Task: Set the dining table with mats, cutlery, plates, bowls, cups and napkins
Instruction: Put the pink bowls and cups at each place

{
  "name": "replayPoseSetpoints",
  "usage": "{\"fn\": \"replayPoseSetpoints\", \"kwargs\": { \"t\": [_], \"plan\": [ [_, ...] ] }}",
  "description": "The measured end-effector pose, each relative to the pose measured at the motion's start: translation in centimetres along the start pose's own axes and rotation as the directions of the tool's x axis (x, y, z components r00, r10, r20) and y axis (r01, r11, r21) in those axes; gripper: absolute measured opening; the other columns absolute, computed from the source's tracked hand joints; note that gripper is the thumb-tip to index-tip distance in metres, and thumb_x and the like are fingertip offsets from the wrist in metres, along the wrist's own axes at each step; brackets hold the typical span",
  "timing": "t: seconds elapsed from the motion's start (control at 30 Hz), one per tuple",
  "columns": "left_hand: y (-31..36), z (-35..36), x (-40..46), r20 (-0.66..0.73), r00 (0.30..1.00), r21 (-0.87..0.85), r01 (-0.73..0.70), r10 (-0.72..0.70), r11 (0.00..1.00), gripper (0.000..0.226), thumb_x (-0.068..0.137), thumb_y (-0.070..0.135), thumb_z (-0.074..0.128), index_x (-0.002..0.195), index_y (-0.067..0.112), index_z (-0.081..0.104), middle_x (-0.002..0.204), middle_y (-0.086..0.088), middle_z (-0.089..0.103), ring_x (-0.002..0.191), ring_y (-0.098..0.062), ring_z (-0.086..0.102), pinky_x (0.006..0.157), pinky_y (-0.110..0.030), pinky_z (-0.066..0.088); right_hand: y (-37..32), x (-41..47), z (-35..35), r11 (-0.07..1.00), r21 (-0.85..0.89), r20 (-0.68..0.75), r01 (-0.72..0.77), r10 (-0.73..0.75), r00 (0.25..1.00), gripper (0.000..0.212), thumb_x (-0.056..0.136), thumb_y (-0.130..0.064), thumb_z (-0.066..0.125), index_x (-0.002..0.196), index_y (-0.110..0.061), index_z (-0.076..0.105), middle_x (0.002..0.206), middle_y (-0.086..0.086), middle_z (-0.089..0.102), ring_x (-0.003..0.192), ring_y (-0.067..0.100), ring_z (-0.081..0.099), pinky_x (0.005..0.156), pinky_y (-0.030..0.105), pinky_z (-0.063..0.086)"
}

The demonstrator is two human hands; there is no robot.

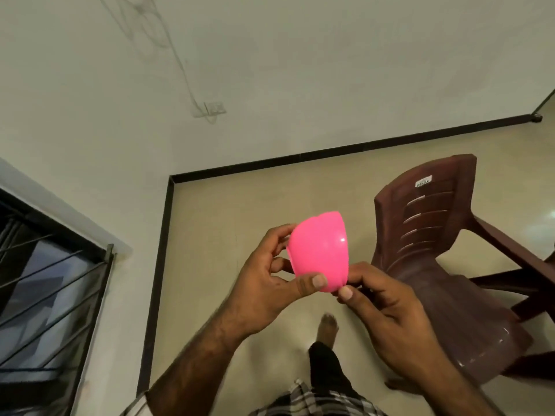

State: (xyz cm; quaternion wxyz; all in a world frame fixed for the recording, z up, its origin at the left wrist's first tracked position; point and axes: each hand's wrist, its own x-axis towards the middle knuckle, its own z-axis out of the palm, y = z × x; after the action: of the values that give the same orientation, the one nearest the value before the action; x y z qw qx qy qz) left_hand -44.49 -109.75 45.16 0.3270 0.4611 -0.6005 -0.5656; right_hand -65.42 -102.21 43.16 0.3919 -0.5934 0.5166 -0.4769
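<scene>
Between both hands [324, 298], glossy rounded pink plastic bowl [319, 250]

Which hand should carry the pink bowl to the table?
Probably the left hand: its thumb and fingers wrap the pink bowl on both sides, while the right hand only pinches the bottom edge.

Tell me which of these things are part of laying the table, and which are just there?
Part of the job:
pink cup, held in both hands
left hand
right hand

Just there:
brown chair
window
wall socket
</scene>
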Motion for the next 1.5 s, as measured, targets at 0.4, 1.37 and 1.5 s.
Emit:
{"fn": "replayPoseSetpoints", "kwargs": {
  "t": [0.4,1.37,1.5],
  "plan": [
    [7.7,-1.2,23.3,0.071,0.997,0.003,-0.009,0.009,1.000,0.093,0.073,0.023,0.094,0.153,0.031,0.047,0.143,0.016,0.060,0.120,-0.015,0.071,0.082,-0.038,0.066,2.6,24.3,-10.5,0.997,-0.041,0.140,0.069,-0.063,0.988,0.014,0.103,-0.027,0.063,0.110,-0.024,0.074,0.103,-0.002,0.072,0.097,0.026,0.066,0.078,0.047,0.055],
    [14.4,6.0,85.6,0.703,0.712,0.196,-0.208,0.011,0.958,0.089,0.074,0.050,0.092,0.150,0.046,0.046,0.135,0.006,0.067,0.110,-0.025,0.075,0.084,-0.048,0.066,15.6,64.0,-28.4,0.955,0.087,-0.601,-0.283,0.276,0.750,0.016,0.096,-0.022,0.068,0.102,-0.032,0.080,0.095,0.003,0.073,0.088,0.024,0.063,0.077,0.038,0.051],
    [16.1,13.8,92.3,0.745,0.667,0.195,-0.230,0.009,0.953,0.088,0.073,0.051,0.092,0.148,0.050,0.047,0.133,0.010,0.068,0.112,-0.021,0.074,0.083,-0.042,0.067,18.4,66.3,-36.1,0.954,0.074,-0.670,-0.289,0.262,0.694,0.017,0.097,-0.027,0.067,0.106,-0.030,0.081,0.104,-0.002,0.076,0.098,0.023,0.066,0.084,0.033,0.051]
  ]
}}
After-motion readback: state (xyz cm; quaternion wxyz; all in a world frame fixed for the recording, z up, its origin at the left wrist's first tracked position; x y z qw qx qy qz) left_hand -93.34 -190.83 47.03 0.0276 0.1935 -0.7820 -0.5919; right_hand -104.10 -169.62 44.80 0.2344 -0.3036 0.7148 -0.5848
